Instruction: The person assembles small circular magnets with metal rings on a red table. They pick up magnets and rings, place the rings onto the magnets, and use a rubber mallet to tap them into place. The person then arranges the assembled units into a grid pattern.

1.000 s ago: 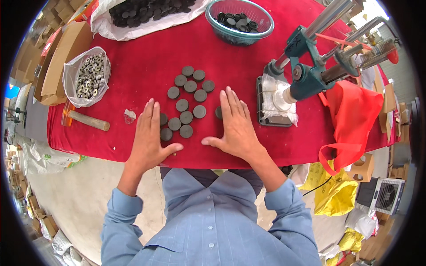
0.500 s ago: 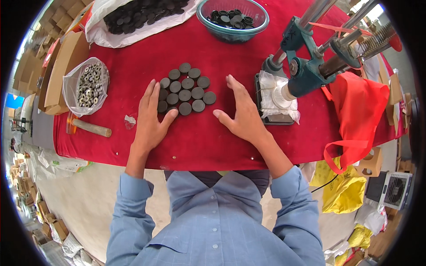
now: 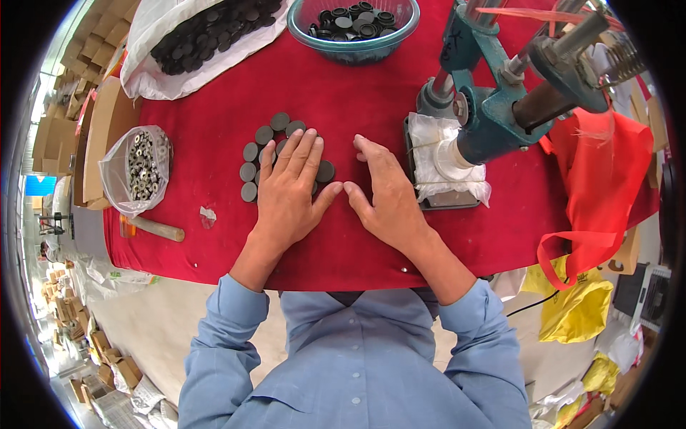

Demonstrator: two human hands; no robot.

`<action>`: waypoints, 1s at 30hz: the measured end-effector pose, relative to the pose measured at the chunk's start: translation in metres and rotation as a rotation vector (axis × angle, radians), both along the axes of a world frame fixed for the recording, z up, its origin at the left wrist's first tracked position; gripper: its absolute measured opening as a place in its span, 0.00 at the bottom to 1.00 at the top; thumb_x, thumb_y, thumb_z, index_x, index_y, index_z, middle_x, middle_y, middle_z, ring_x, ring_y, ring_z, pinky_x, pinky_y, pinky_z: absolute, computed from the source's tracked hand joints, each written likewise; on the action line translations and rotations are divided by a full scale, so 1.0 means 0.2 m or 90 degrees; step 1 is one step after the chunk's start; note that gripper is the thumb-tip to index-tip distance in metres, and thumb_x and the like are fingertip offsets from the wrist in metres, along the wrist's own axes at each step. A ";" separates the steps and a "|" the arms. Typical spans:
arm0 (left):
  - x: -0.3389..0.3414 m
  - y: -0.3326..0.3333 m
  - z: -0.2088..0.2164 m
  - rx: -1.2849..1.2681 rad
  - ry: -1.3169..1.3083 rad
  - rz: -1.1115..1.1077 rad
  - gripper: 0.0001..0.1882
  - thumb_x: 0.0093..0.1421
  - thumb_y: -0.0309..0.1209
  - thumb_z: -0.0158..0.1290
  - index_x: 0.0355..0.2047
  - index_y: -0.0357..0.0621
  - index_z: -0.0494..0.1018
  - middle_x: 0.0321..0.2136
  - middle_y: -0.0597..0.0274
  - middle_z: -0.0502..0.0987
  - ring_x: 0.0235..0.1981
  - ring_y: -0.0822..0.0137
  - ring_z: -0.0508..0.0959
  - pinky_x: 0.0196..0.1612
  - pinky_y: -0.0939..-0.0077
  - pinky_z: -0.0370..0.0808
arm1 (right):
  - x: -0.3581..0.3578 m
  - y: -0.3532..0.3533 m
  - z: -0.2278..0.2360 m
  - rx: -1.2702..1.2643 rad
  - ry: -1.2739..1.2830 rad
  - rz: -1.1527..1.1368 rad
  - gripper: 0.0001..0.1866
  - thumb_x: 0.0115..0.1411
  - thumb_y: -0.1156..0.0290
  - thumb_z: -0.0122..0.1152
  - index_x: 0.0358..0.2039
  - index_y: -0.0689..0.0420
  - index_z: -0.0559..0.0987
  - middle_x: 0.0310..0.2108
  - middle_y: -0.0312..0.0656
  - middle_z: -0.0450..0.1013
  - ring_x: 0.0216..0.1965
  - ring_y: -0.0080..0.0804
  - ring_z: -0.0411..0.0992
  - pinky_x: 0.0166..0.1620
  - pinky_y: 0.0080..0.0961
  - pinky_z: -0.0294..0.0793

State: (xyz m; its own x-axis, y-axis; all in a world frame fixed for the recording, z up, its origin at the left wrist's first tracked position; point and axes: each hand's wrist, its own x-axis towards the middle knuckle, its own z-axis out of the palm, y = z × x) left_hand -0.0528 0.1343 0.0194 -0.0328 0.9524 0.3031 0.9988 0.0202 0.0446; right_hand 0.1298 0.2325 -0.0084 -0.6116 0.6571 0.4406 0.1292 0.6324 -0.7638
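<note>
Several round dark discs point(image 3: 264, 134) lie in a close group on the red cloth. My left hand point(image 3: 291, 186) is stretched flat over the middle of the group, palm down, and hides many of them. Its fingers are extended, with the thumb toward the right. To the right of the discs, my right hand point(image 3: 386, 189) is held with fingers loosely curved and thumb apart, nothing seen in it. The two thumb tips are close together. One disc point(image 3: 325, 171) shows between the left hand's fingers and thumb.
A green hand press point(image 3: 493, 114) stands at the right on a white-wrapped base point(image 3: 439, 154). Behind are a bowl point(image 3: 354, 50) of black caps and a white sack point(image 3: 153, 75) of black discs. At left are a bag point(image 3: 114, 171) of metal parts and a hammer handle point(image 3: 158, 229). A red bag point(image 3: 607, 171) hangs at right.
My left hand has moved right from the group's left edge and now lies over the discs. My right hand stays beside them. The view has shifted slightly.
</note>
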 end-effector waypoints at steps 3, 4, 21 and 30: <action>-0.01 0.04 0.01 -0.024 -0.028 0.012 0.36 0.66 0.43 0.62 0.70 0.40 0.70 0.71 0.52 0.71 0.75 0.50 0.65 0.77 0.45 0.53 | -0.01 -0.01 0.02 -0.010 -0.018 -0.008 0.38 0.59 0.76 0.69 0.68 0.70 0.66 0.60 0.64 0.71 0.60 0.61 0.72 0.63 0.48 0.73; -0.01 0.04 0.01 -0.020 -0.035 0.012 0.36 0.65 0.43 0.62 0.70 0.40 0.70 0.71 0.51 0.71 0.75 0.50 0.65 0.77 0.45 0.53 | -0.01 0.00 0.02 -0.003 -0.020 -0.012 0.38 0.59 0.78 0.69 0.69 0.69 0.66 0.59 0.62 0.72 0.59 0.59 0.74 0.63 0.47 0.74; -0.02 -0.02 -0.03 -0.027 -0.071 0.040 0.45 0.69 0.45 0.58 0.78 0.36 0.54 0.75 0.43 0.64 0.77 0.45 0.61 0.78 0.44 0.52 | -0.01 0.00 0.03 0.047 -0.059 -0.001 0.35 0.57 0.80 0.69 0.66 0.67 0.69 0.60 0.60 0.72 0.60 0.59 0.72 0.63 0.48 0.73; -0.19 0.00 0.07 -0.015 -0.175 0.112 0.41 0.72 0.46 0.56 0.76 0.35 0.57 0.71 0.43 0.69 0.74 0.49 0.67 0.78 0.41 0.51 | 0.00 0.01 0.03 0.047 -0.046 -0.003 0.33 0.56 0.81 0.67 0.63 0.68 0.71 0.58 0.59 0.72 0.59 0.59 0.72 0.62 0.47 0.74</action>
